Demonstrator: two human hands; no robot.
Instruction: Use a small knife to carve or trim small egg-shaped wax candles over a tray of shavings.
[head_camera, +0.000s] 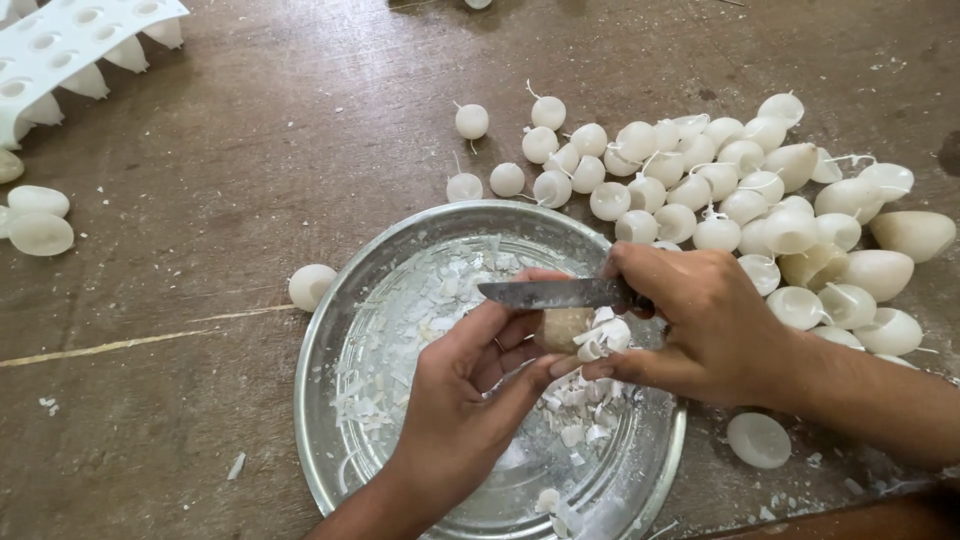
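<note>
While a white plastic mould tray (60, 50) with rows of cone-shaped cups juts in at the far left corner of the worn wooden table (250, 180), two loose white wax pieces (38, 222) lie below it at the left edge. Further right, one small wax ball (310, 285) rests just beside the rim of a round metal plate (330, 400), which sits near the middle and is strewn with white wax shavings (420, 300).

Over the plate, the left hand (465, 400) comes up from the near edge, its fingers curled about a small beige wax candle (565, 328), pinching it between thumb and fingertips (only part of the candle shows between the fingers). Touching the candle's top is the blade of a knife (550, 293), lying level and pointing left. The right hand (700, 325) is closed round the knife's handle, its thumb pressed near the candle, where curls of white wax cling.

Beyond the plate to the far right, a heap of small white wax candles (700, 180) with short wicks is spread across the table, some rounded, some cone-shaped. One flat white wax disc (758, 440) lies near the right forearm.
</note>
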